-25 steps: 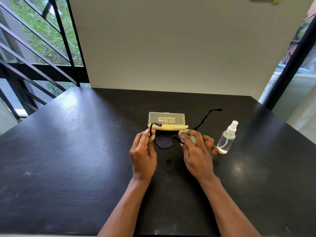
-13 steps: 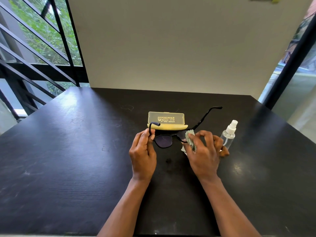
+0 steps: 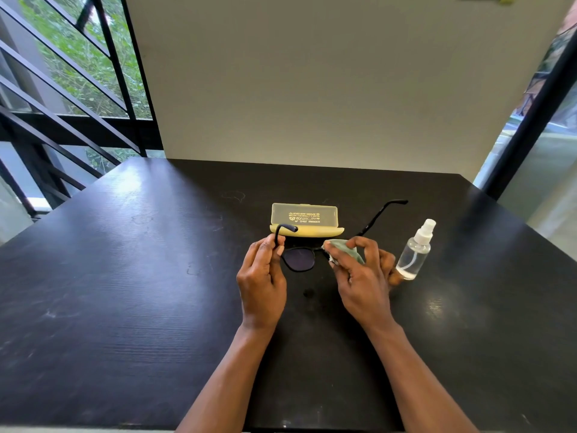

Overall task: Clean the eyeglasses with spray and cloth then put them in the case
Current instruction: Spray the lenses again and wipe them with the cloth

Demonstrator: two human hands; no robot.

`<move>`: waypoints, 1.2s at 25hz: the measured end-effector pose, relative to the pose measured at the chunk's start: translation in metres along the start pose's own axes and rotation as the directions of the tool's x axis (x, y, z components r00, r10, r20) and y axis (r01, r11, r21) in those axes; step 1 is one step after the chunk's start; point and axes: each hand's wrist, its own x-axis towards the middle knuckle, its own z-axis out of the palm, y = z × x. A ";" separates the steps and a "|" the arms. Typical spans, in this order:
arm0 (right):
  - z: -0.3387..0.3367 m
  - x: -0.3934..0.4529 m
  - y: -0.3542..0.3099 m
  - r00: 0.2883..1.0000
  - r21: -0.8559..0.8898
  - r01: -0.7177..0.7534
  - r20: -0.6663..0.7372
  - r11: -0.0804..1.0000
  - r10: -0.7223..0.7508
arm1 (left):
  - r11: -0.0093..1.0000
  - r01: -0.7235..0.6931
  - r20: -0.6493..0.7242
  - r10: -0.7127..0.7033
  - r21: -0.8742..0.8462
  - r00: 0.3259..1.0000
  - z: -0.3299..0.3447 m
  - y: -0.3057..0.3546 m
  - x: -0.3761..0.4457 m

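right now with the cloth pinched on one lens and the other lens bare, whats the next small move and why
Probably slide the cloth across to the uncovered lens. The right hand pinches the cloth over the one lens, while the left hand steadies the eyeglasses by a temple, arms unfolded. The case lies open behind and the spray bottle stands aside, so wiping seems unfinished.

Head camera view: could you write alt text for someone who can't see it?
Two hands clean black eyeglasses over a black table: the left hand pinches one temple, the right hand rubs a lens with a green cloth. Behind lies an open yellow case; right, a spray bottle.
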 end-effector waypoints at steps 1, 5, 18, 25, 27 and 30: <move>0.000 0.000 0.000 1.000 0.024 0.000 -0.011 1.000 0.001 | 1.000 0.001 -0.001 -0.001 -0.003 1.000 0.000 0.000 0.000; -0.001 0.000 0.000 0.993 0.063 0.020 -0.118 0.998 -0.013 | 1.000 0.004 -0.012 -0.004 -0.001 1.000 -0.002 0.000 0.000; 0.004 -0.002 0.002 0.999 -0.169 -0.019 -0.035 0.985 0.013 | 1.000 -0.006 -0.014 0.006 -0.016 1.000 -0.001 -0.001 0.000; -0.001 -0.001 -0.001 0.998 -0.014 0.002 -0.057 1.000 -0.002 | 1.000 0.002 -0.029 -0.003 -0.017 1.000 -0.002 0.001 0.001; -0.003 -0.002 0.000 0.989 -0.027 0.027 -0.142 0.999 -0.031 | 1.000 0.010 -0.029 -0.011 -0.011 1.000 -0.002 0.000 0.001; -0.005 -0.004 0.001 0.977 -0.117 0.013 -0.208 0.993 -0.037 | 1.000 0.010 -0.032 -0.010 -0.001 0.999 0.000 0.000 0.001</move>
